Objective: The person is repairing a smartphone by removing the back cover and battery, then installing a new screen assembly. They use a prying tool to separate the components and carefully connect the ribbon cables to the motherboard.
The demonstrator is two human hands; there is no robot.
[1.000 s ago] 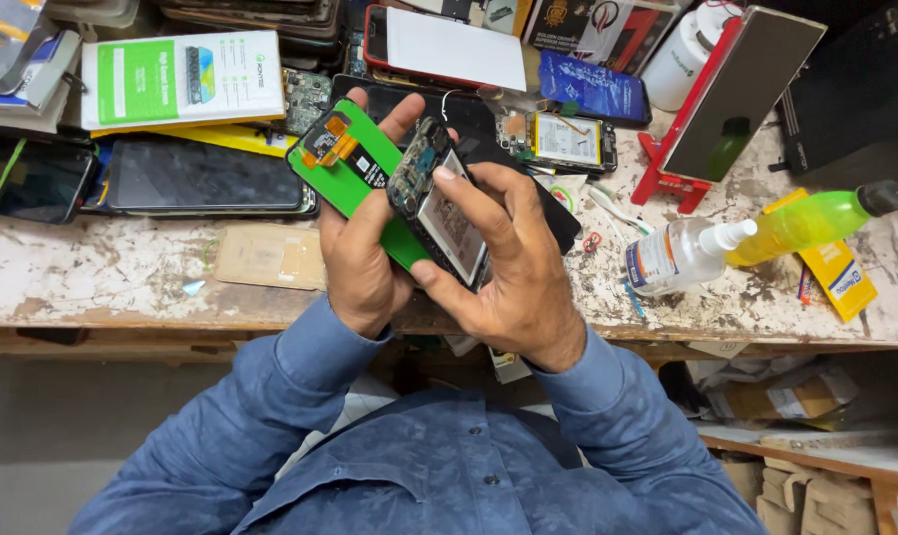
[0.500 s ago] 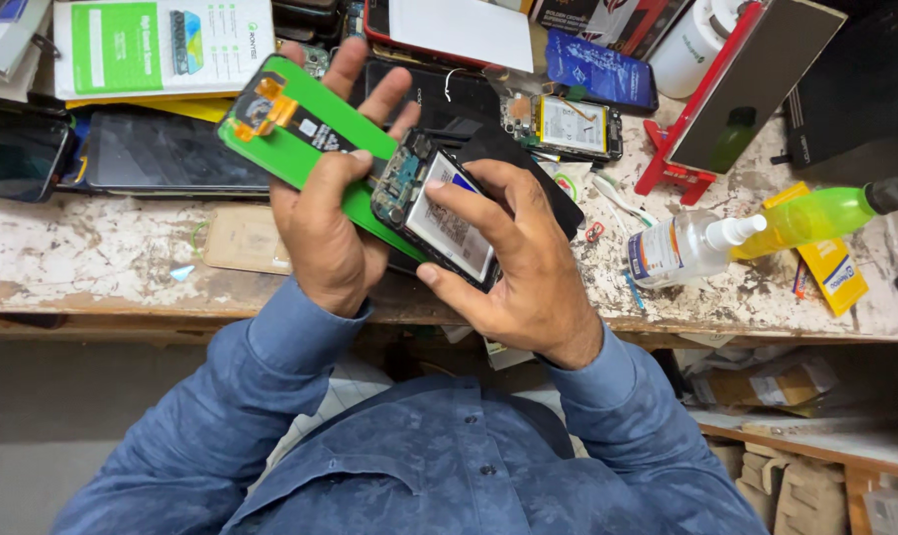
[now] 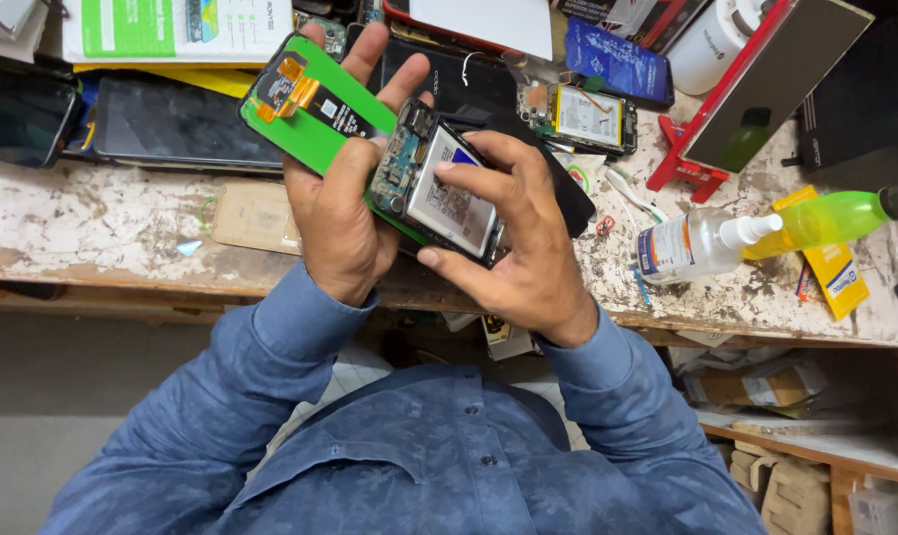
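My left hand point(image 3: 345, 193) holds a green-backed phone screen panel point(image 3: 315, 99) with an orange flex cable at its far end. My right hand point(image 3: 518, 233) grips an opened phone body point(image 3: 439, 188), its circuit board and silver battery showing, and presses it against the near end of the green panel. Both hands are raised a little above the worn white workbench point(image 3: 92, 228). The panel's near end is hidden under the phone body and my fingers.
A dark tablet screen point(image 3: 176, 124) lies at the left. Behind are a green-and-white box point(image 3: 171, 25) and another opened phone point(image 3: 587, 114). At the right lie a clear bottle point(image 3: 691, 243), a yellow-green bottle point(image 3: 825, 220) and a red stand point(image 3: 756, 79).
Both hands with the green panel and phone body have drifted slightly left and away over the bench. The grip on each part is unchanged.
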